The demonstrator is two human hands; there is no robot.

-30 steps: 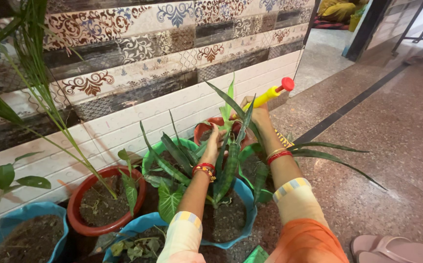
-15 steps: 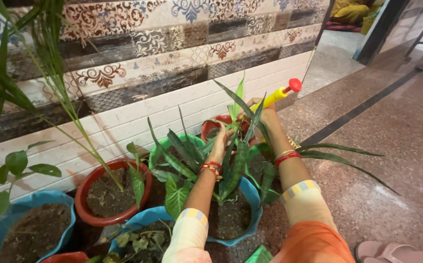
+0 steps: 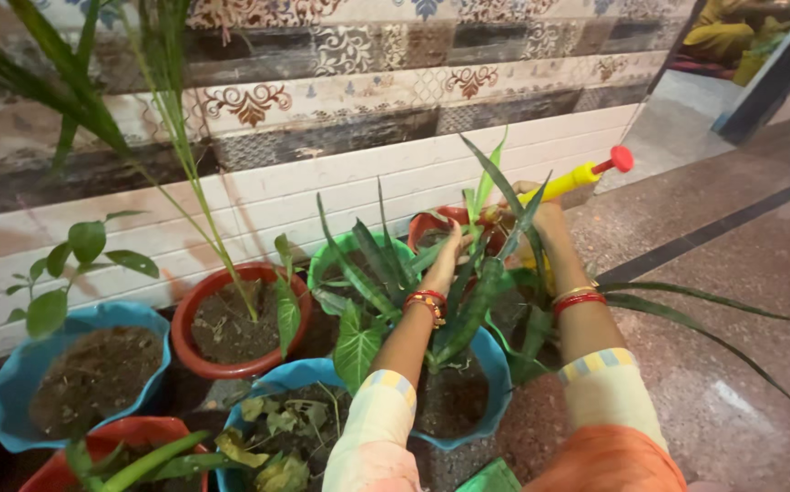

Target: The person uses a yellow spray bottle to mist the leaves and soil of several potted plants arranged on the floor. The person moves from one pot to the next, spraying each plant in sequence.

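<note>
Several pots crowd the foot of a tiled wall (image 3: 340,137): blue pot (image 3: 490,378) with long sword leaves, green pot (image 3: 326,260), red pot (image 3: 431,219) furthest back. Sprayer (image 3: 577,173), yellow with a red cap, runs lengthwise up and to the right, cap away from the plants. Right hand (image 3: 540,219) is closed round its lower end; body sticks out past the knuckles. Left hand (image 3: 449,251) reaches into the red pot, fingers loosely curled among leaves; grip unclear.

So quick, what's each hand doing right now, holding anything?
Left hand: reaching among the leaves at the red pot; grip cannot be told.
Right hand: closed around the yellow sprayer.
</note>
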